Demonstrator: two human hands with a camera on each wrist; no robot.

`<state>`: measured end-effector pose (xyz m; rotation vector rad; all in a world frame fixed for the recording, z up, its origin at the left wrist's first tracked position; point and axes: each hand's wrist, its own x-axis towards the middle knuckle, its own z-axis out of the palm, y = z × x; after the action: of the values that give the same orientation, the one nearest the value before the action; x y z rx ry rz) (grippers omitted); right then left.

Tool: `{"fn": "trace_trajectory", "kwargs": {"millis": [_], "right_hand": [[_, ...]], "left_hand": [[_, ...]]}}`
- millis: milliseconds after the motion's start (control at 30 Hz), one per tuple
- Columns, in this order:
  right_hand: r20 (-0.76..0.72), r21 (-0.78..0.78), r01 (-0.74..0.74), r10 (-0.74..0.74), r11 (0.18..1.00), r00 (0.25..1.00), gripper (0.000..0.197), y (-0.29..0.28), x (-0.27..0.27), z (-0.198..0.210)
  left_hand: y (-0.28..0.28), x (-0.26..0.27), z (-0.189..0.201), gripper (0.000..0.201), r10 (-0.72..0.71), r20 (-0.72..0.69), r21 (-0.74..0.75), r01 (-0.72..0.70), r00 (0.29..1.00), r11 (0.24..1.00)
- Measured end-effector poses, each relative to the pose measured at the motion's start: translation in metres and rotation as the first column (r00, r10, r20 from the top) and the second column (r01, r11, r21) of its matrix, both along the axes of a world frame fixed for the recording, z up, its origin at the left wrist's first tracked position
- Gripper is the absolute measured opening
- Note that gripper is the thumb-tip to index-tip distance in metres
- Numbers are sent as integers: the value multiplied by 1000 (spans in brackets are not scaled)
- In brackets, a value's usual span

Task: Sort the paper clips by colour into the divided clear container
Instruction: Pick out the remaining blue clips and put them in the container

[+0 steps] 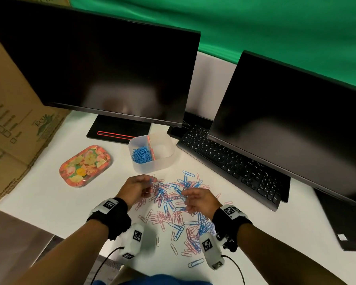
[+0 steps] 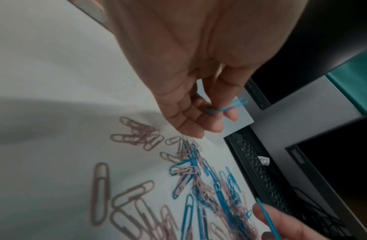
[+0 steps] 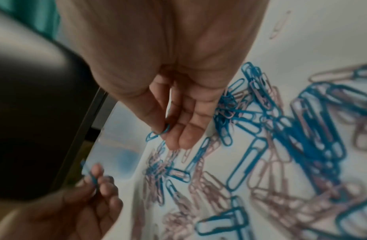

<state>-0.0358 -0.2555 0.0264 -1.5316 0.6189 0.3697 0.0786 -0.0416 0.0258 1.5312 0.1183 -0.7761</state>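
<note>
Left hand [image 1: 139,187] pinching one blue clip [image 2: 226,107], right hand [image 1: 199,199] pinching another blue clip [image 3: 158,132], both above the mixed pile [image 1: 173,206] just nearer than the divided container [image 1: 152,152].

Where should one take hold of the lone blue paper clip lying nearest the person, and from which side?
The lone blue wire paper clip lies flat and apart from the pile on the white table, so probably pinch its two long sides near a rounded end, coming straight down from above.

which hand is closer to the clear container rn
Left. The left hand sits just below the clear container; the right hand is farther, over the clip pile.
</note>
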Motion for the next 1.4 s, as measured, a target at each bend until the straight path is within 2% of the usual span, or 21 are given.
{"fn": "trace_trajectory", "kwargs": {"millis": [67, 200, 367, 433, 533, 600, 633, 667, 700, 733, 767, 833, 933, 1033, 1167, 1267, 1400], "right_hand": [[-33, 161, 101, -97, 982, 995, 21, 0, 1, 5], [-86, 309, 222, -206, 925, 975, 20, 2, 6, 10], [-115, 447, 260, -234, 856, 965, 15, 5, 12, 17], [-106, 422, 241, -217, 874, 970, 9, 5, 13, 19], [-107, 241, 191, -170, 952, 980, 8, 2, 13, 9], [-74, -40, 26, -29, 999, 997, 7, 2, 13, 6], [-67, -258, -123, 109, 958, 992, 4, 3, 13, 6], [-96, -484, -282, 270, 829, 958, 4, 3, 12, 6], [-159, -639, -410, 411, 650, 898, 12, 5, 9, 7], [-201, -693, -479, 493, 539, 846, 19, 6, 6, 6], [-215, -696, -517, 543, 497, 812, 23, 8, 2, 3], [-218, -712, -526, 567, 464, 794, 24, 10, -4, -7], [-208, -731, -497, 541, 468, 815, 18, 14, -2, -14], [-193, -746, -477, 534, 465, 823, 12, 18, 2, -14], [-180, -733, -461, 511, 500, 840, 14, 14, 3, -17], [-100, -702, -391, 461, 596, 882, 12, 9, 3, -16], [0, -586, -227, 280, 778, 960, 13, 1, 2, -15]], "left_hand": [[-3, 1, 3, 23, 44, -86, -49, -48, 995, 998], [-10, 2, 7, 21, 89, -195, -103, -111, 977, 988], [-16, 3, 2, 27, 87, -191, -16, -92, 978, 996], [-17, 4, -2, 32, 82, -171, 35, -78, 982, 996], [-19, 5, -5, 28, 49, -106, 167, -31, 993, 986], [-19, 4, -9, 26, -94, 53, 357, 69, 994, 932], [-19, 2, -10, 22, -221, 143, 483, 126, 965, 866], [-19, 0, -13, 16, -346, 197, 587, 172, 917, 791], [-19, -4, -14, 11, -444, 218, 660, 204, 869, 723], [-19, -7, -17, 7, -517, 223, 707, 229, 826, 669], [-20, -11, -20, 4, -566, 219, 740, 243, 795, 627], [-21, -14, -22, 5, -615, 217, 778, 246, 759, 578], [-22, -13, -21, 4, -639, 213, 792, 253, 739, 556], [-20, -12, -21, 11, -661, 205, 799, 267, 721, 539], [-15, -10, -20, 11, -626, 235, 753, 268, 744, 601], [-11, -7, -19, 10, -551, 257, 679, 257, 794, 687], [-8, -4, -16, 10, -478, 293, 587, 239, 828, 773]]}}
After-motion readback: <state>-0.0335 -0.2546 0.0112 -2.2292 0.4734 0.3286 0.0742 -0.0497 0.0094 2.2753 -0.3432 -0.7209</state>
